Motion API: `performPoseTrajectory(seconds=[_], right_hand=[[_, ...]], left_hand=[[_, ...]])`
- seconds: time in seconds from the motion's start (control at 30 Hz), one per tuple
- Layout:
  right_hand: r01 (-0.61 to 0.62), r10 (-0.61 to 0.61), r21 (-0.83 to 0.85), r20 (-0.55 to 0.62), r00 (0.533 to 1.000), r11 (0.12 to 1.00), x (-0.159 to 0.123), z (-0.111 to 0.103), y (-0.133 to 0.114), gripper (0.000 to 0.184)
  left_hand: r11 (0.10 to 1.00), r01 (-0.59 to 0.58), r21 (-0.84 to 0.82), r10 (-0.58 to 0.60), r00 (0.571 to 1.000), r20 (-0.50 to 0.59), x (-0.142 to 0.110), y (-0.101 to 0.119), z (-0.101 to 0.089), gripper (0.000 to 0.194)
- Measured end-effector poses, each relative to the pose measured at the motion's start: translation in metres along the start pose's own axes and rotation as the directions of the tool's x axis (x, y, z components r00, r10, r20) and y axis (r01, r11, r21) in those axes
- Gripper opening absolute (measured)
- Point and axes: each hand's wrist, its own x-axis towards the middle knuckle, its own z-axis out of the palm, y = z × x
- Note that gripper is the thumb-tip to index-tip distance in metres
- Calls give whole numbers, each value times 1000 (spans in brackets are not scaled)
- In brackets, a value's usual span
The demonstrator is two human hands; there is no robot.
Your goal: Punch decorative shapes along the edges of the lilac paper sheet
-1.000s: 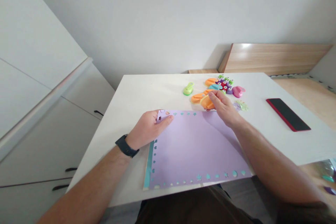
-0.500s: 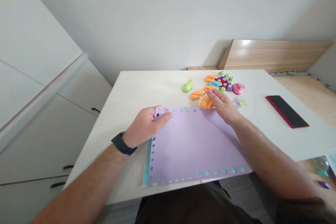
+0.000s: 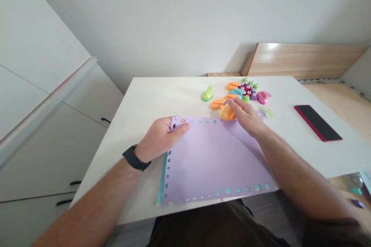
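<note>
A lilac paper sheet (image 3: 214, 158) with small shapes punched along its edges lies on the white table (image 3: 162, 96), over a teal sheet (image 3: 161, 181). My left hand (image 3: 160, 139), with a dark watch on the wrist, pinches the sheet's far left corner between thumb and fingers. At the sheet's far edge my right hand (image 3: 246, 115) is curled over an orange craft punch (image 3: 226, 114) and grips it. More punches lie just beyond: an orange one (image 3: 216, 104), a green one (image 3: 207, 94), a pink one (image 3: 263, 97), and a cluster of small coloured ones (image 3: 248, 88).
A black phone with a red edge (image 3: 317, 122) lies on the table to the right. Small paper cut-outs (image 3: 266, 113) sit near the punches. White cabinets (image 3: 43, 96) stand to the left, a wooden headboard (image 3: 301, 60) behind the table.
The view has shifted slightly. Both hands have stayed where they are, the left on the sheet's corner and the right on the orange punch.
</note>
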Motion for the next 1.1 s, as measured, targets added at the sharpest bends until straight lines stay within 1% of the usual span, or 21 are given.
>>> performPoseTrajectory(seconds=[0.17,0.33,0.63,0.77,0.97,1.1], right_hand=[[-6,6,-3,1,1000,1000,-1,1,-1,51],[-9,9,-22,1,1000,1000,-2,0,-3,52],[-11,11,-3,11,1000,1000,-1,1,-4,51],[2,-2,-10,27,1000,1000,-3,1,-4,52],[-8,10,-43,62,998,999,-4,1,-6,52],[4,4,-96,85,996,995,-5,2,-8,51]], left_hand=[[999,31,26,-31,999,21,0,-2,0,41],[999,19,33,-20,1000,13,0,-1,-1,41],[999,25,34,-26,999,31,-1,-1,-1,41],[999,21,26,-21,1000,19,0,-2,0,41],[1000,22,9,-22,1000,10,0,-2,1,40],[1000,-15,8,15,1000,-24,0,-1,1,39]])
